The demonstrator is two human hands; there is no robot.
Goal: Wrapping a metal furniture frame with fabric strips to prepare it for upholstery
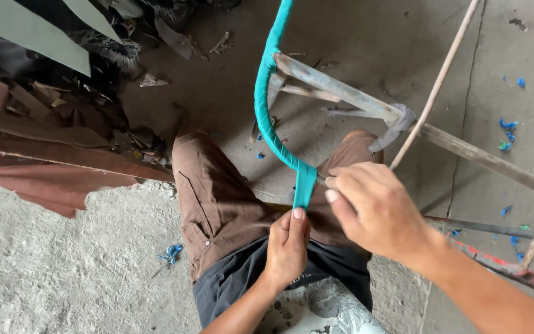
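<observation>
A bare metal frame [341, 93] of rusty rods and bars lies across my lap. One curved rod of it is wrapped in a teal plastic strip [266, 105]. The strip's free end hangs flat down to my left hand [287, 247], which pinches it between thumb and fingers just above my brown trousers. My right hand [375, 207] grips the frame rod where the wrapping ends, fingers curled around the bare metal next to the strip.
Concrete floor [63, 272] lies all around. Brown sheets [44, 167] and a heap of scraps are piled at the upper left. Small blue plastic offcuts [170, 253] lie on the floor, several more at the right [508, 127]. A thin rod [440, 80] crosses diagonally.
</observation>
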